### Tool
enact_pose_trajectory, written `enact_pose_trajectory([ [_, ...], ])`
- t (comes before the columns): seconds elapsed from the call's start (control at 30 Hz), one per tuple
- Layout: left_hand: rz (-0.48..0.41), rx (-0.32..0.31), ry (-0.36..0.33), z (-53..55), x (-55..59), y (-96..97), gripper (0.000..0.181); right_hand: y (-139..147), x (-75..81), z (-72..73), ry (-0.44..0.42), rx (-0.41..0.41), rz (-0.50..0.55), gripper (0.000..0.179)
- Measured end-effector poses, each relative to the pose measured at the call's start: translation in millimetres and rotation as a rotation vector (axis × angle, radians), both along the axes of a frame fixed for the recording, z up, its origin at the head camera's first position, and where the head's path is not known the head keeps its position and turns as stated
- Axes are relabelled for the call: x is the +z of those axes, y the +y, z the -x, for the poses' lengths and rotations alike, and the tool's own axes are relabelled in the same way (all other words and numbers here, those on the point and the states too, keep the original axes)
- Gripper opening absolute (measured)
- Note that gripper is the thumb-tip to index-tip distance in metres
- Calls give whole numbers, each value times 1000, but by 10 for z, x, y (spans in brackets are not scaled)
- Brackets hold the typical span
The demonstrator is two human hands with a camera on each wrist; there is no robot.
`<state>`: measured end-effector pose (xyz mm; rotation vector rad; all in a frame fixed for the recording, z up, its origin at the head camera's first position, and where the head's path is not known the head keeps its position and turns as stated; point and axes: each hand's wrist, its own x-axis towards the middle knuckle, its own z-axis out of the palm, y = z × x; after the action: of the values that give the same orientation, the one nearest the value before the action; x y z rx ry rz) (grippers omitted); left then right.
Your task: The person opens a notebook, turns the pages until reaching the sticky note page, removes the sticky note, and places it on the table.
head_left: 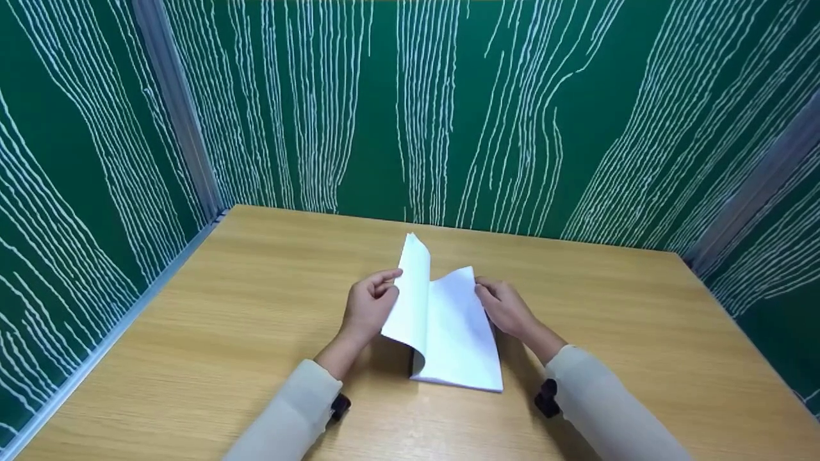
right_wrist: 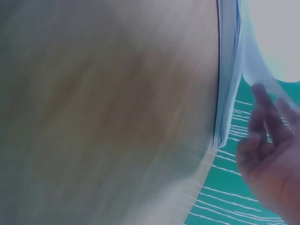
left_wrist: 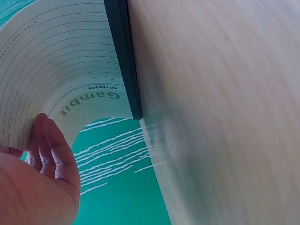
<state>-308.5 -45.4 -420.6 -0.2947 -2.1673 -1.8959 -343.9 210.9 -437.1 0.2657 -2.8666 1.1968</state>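
A notebook with white pages lies spread on the table. My left hand pinches its lifted left leaf, which stands up and curls away from the spine. Lined paper with the words "Gambit" and "NOTEBOOK" shows on the underside of that leaf in the left wrist view, beside a dark spine edge. At the far right edge, my right hand holds a raised page corner between thumb and fingers. The right wrist view has the fingers of this hand behind the lifted page, near the stacked page edges.
The wooden table extends around the notebook on all sides. Green panels with wavy white lines stand behind and at both sides, joined by grey posts. Dark devices sit at both wrists, below light sleeves.
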Motion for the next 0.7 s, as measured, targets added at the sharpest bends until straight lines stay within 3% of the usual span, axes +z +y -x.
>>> enact_pose_trajectory([
  [0.17, -14, -6, 5, -4, 13, 4, 27, -41, 16, -21, -7, 84, 10, 47],
  [0.43, -46, -51, -28, -96, 155, -3, 26, -130, 80, -85, 6, 181, -21, 29],
  [0.53, -59, -58, -34, -164, 230, -6, 27, -171, 103, -118, -13, 211, -51, 33],
  [0.7, -44, -49, -47, -198, 252, -1, 28, -216, 115, -171, -65, 226, -93, 45],
])
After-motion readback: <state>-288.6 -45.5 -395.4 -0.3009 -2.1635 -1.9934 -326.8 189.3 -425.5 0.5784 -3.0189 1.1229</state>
